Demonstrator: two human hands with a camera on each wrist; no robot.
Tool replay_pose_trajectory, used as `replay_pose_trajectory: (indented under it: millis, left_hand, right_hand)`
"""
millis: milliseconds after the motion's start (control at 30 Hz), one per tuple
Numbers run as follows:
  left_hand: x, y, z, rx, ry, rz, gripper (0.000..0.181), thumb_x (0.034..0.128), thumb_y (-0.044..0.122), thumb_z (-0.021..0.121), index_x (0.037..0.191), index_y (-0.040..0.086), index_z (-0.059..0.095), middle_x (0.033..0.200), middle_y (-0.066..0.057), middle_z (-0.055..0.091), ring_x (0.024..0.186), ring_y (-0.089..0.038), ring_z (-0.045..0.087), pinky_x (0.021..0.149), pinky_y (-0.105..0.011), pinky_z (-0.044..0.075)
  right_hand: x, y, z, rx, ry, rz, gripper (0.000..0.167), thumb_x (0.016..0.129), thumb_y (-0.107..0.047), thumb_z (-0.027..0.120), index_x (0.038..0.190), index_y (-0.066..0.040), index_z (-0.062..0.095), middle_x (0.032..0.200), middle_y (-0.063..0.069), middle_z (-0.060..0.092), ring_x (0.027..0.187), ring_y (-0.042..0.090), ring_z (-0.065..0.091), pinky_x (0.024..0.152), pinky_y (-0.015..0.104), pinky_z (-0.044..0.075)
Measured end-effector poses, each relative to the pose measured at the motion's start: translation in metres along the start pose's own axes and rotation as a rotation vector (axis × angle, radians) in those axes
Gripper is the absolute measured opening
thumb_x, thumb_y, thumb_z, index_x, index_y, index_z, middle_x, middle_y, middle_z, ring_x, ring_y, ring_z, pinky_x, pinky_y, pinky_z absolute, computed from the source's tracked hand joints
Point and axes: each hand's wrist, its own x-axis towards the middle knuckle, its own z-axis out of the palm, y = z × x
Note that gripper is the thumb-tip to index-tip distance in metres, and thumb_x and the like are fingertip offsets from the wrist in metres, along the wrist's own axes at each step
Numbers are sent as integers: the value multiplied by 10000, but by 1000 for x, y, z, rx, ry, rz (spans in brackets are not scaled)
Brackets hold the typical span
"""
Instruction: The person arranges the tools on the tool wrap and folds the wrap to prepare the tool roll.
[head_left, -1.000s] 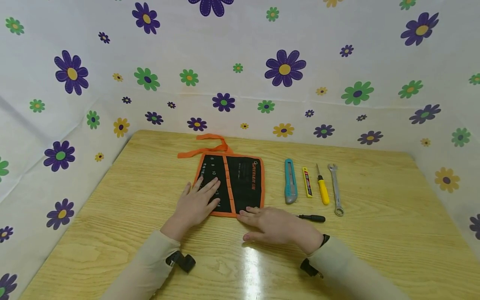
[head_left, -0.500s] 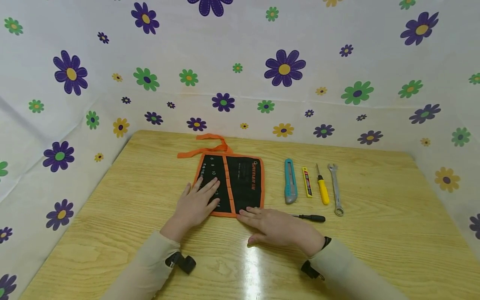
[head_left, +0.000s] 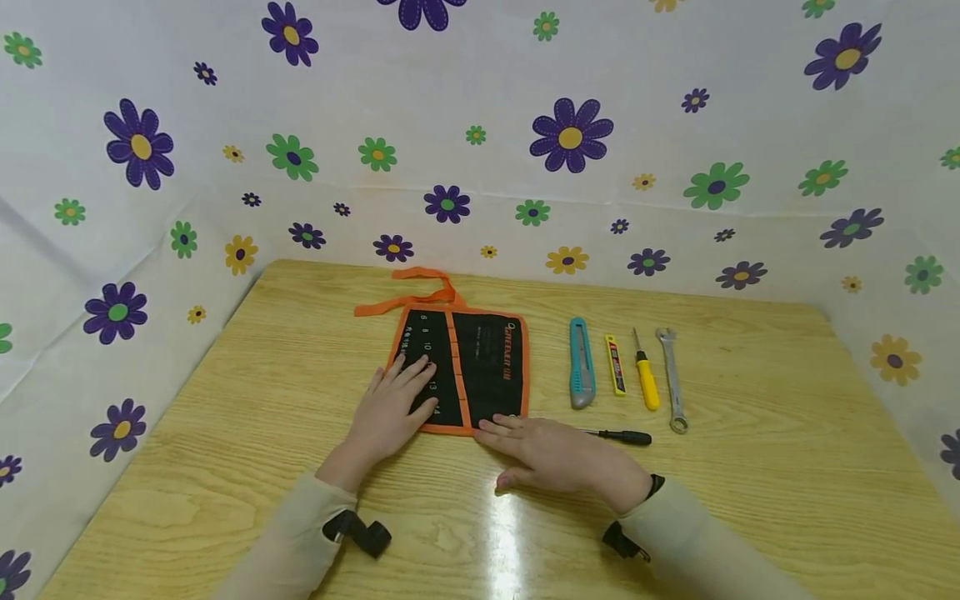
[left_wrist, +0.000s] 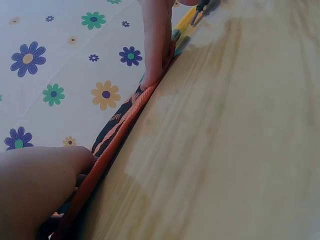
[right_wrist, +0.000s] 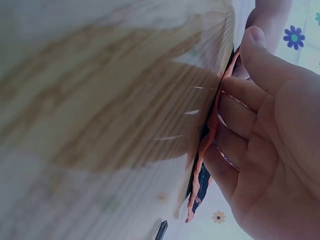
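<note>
A black cloth tool pouch [head_left: 491, 367] with orange edging lies flat on the table, printed with numbers down its left part. My left hand [head_left: 384, 414] rests on that left part, its fingers stretched out and spread. At the pouch's lower right corner, the fingertips of my right hand [head_left: 558, 454] touch the edge, palm down. Both wrist views show the orange edge [left_wrist: 107, 155] close up, with my right fingers [right_wrist: 232, 140] fairly straight against it. A black-handled screwdriver [head_left: 626, 437] lies just beyond my right hand, which hides part of its shaft.
Orange tie straps [head_left: 420, 300] trail from the pouch's far edge. To its right lie a teal utility knife [head_left: 581, 367], a small yellow packet [head_left: 615, 367], a yellow screwdriver [head_left: 647, 382] and a combination wrench [head_left: 672, 379]. A flowered cloth [head_left: 480, 100] hangs behind the table.
My right thumb has moved a little to the right, toward the palm. The left fingers have drawn back slightly on the pouch. Pouch and tools stay where they were.
</note>
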Motion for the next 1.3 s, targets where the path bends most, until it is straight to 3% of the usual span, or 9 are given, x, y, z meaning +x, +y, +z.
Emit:
replay_pose_trajectory:
  millis: [467,1300]
  left_hand:
    - [-3,-4,2,-77,41,22,529,978,369,523,1449,142,443,1515,-43,344,1424,-314,189,1127,-549,110]
    - [-3,-4,1,-77,52,41,526,969,339,553,1438,121,458,1506,-67,362,1417,-333,205,1123,-556,119]
  right_hand:
    - [-1,2,2,37,20,-9,688,953,-517,441,1532,-199,249,1555,-16,247,1419,200,221,1111,402,270]
    - [-2,4,2,100,35,-13,672,957,-499,461,1526,-198,269,1552,-16,251,1420,202,215,1113,408,264]
